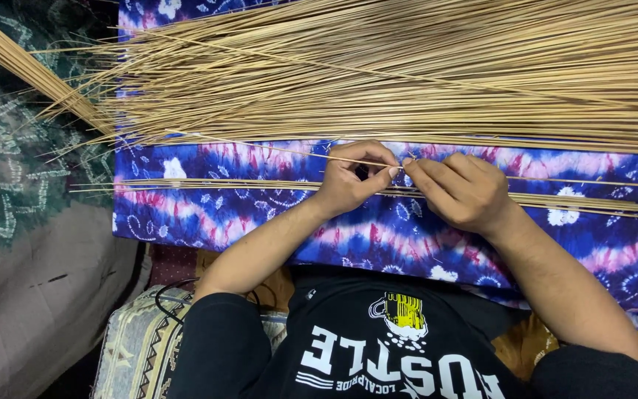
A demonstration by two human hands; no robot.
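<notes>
The left hand (348, 179) is curled with its thumb and forefinger pinched together on a single thin stick (297, 152), a pale straw-coloured sliver that runs left from the fingertips and slants slightly toward the far side. The right hand (461, 191) meets it fingertip to fingertip, its forefinger and thumb also closed on the same spot (the exact point of contact is too small to make out), while its other fingers are folded loosely under. Just on the near side of both hands, partly under them, a small row of sticks (208, 182) lies flat, running left to right across the tie-dye cloth (378, 236) in blue, purple and pink. On the far side, well apart from the fingers, a big heap of sticks (407, 66) covers the cloth from edge to edge.
</notes>
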